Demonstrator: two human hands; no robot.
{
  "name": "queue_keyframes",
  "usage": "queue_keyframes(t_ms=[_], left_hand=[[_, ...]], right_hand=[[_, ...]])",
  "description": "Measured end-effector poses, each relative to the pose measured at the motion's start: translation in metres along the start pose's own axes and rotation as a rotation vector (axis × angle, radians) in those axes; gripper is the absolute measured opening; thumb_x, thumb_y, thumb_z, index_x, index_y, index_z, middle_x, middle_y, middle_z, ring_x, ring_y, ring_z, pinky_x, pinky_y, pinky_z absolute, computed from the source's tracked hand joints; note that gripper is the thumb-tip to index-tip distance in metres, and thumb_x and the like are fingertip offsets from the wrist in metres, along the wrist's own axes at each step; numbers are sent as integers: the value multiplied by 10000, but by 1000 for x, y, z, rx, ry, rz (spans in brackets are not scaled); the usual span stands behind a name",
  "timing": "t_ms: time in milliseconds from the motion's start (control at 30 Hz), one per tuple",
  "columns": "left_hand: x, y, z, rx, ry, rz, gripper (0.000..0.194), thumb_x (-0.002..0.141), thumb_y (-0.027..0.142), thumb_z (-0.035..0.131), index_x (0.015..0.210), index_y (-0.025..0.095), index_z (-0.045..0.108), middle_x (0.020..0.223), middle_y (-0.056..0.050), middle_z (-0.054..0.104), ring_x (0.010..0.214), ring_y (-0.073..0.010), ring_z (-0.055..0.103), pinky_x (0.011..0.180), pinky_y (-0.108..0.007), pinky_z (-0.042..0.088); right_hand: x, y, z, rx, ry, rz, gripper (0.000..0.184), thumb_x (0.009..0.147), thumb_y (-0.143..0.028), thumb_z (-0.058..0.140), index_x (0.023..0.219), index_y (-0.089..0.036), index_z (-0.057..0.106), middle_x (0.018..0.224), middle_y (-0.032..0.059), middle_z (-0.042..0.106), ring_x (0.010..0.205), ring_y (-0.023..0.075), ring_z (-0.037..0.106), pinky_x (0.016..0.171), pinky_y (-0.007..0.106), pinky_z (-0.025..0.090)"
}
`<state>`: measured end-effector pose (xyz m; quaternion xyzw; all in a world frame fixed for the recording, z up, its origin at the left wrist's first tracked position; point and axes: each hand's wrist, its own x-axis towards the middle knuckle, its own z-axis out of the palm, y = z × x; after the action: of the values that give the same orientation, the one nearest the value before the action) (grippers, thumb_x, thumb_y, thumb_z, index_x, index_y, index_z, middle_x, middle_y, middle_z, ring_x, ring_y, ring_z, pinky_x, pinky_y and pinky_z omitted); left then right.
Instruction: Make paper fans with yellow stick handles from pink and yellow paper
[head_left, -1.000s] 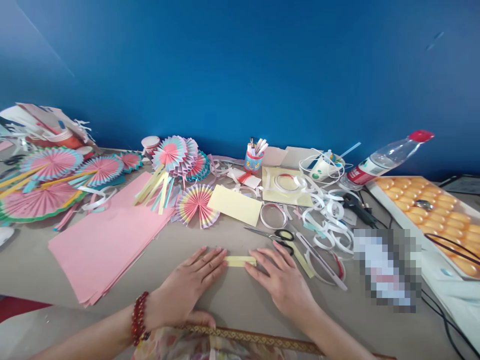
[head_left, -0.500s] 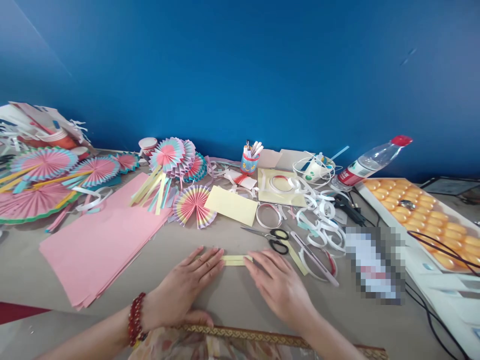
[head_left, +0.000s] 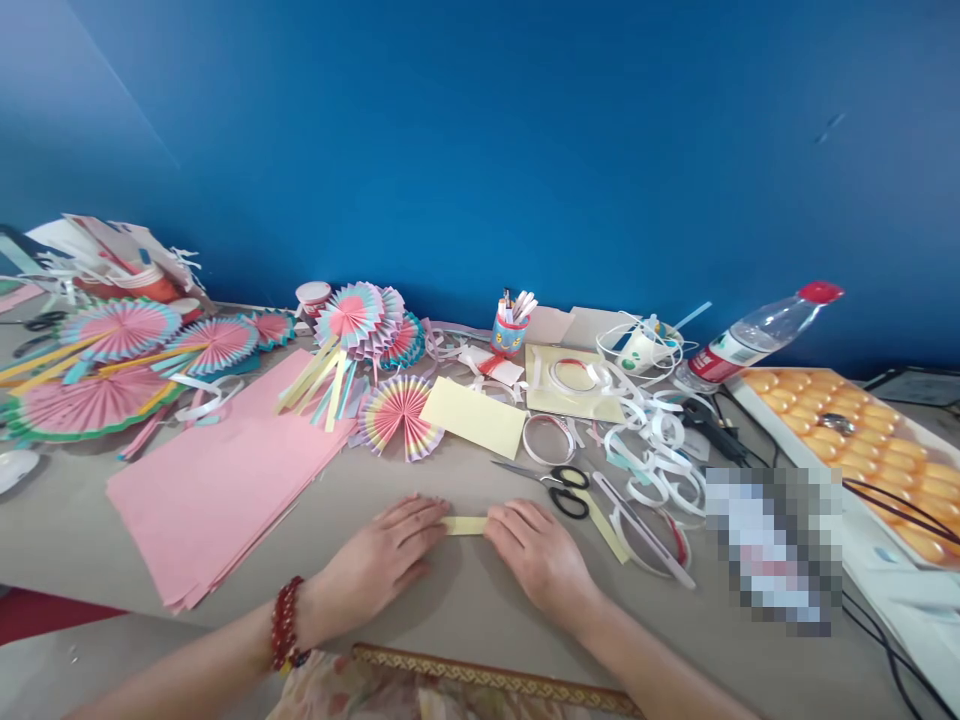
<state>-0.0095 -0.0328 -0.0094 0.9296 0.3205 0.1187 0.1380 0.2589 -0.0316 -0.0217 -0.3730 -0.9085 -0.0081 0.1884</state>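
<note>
Near the front edge of the worktop (head_left: 459,605), the left hand (head_left: 384,550) and right hand (head_left: 541,558) cover a yellow strip's (head_left: 466,526) ends; whether either pinches, I can't tell. It looks like flattening, which calls next for even pressure.

No words we can read from here
The bottle (head_left: 761,338) wears a red-and-white label (head_left: 726,360), and its print seems, as far as we can tell, too small and soft to make out. On the table's right side, the pixelated patch (head_left: 776,555) shows us only coarse coloured squares.
</note>
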Motion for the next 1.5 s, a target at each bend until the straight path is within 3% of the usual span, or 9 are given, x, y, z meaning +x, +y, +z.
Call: queue_keyframes(t_ms=[100,200,633,800,1000,1200,1367,1500], left_hand=[[5,0,0,49,44,-123,207,999,126,422,1027,178,620,1138,-75,642,1063,-228,584,915,-394,505],[11,0,0,103,46,-206,212,994,126,436,855,172,591,932,-53,612,845,-219,561,768,-387,488],[18,-3,-5,-115,124,-328,204,1003,160,393,868,194,541,873,-38,593,802,-201,551,751,-354,419],[15,-6,-5,-137,149,-330,213,1004,161,396,865,197,554,918,-44,585,845,-206,549,766,-351,418],[9,-11,-8,-191,153,-241,262,990,100,352,938,209,585,992,-55,596,905,-206,538,808,-359,418],[13,-4,-8,-69,112,-158,167,955,104,418,923,190,558,1016,-74,592,930,-230,531,843,-394,423],[16,0,-7,-36,120,-167,159,978,133,444,864,189,540,962,-54,602,900,-212,532,822,-366,431],[17,0,-7,-117,149,-195,121,975,155,461,901,193,549,944,-39,609,884,-193,538,814,-343,430]], right_hand=[[1,-1,3,13,40,37,176,989,-106,447,949,-178,603,1016,60,664,934,208,566,852,342,416],[2,-2,6,30,58,107,139,984,-115,474,928,-183,581,969,47,648,914,203,563,844,337,413],[13,0,-4,127,10,335,152,976,-205,501,824,-214,505,871,25,586,825,201,533,803,350,403],[11,3,-4,233,24,368,79,967,-183,507,906,-217,543,903,29,613,865,208,549,803,350,409],[10,11,-17,359,-54,309,143,934,-86,531,884,-218,559,917,7,605,894,183,552,839,337,403],[17,11,-22,283,-166,282,182,850,-28,597,841,-202,546,920,8,605,910,196,562,856,351,401],[19,6,-18,123,-200,245,188,870,-21,502,817,-197,543,831,24,596,788,204,540,792,376,401],[18,6,-19,174,-171,184,204,900,-29,458,926,-199,569,875,32,608,826,213,545,799,379,416]])
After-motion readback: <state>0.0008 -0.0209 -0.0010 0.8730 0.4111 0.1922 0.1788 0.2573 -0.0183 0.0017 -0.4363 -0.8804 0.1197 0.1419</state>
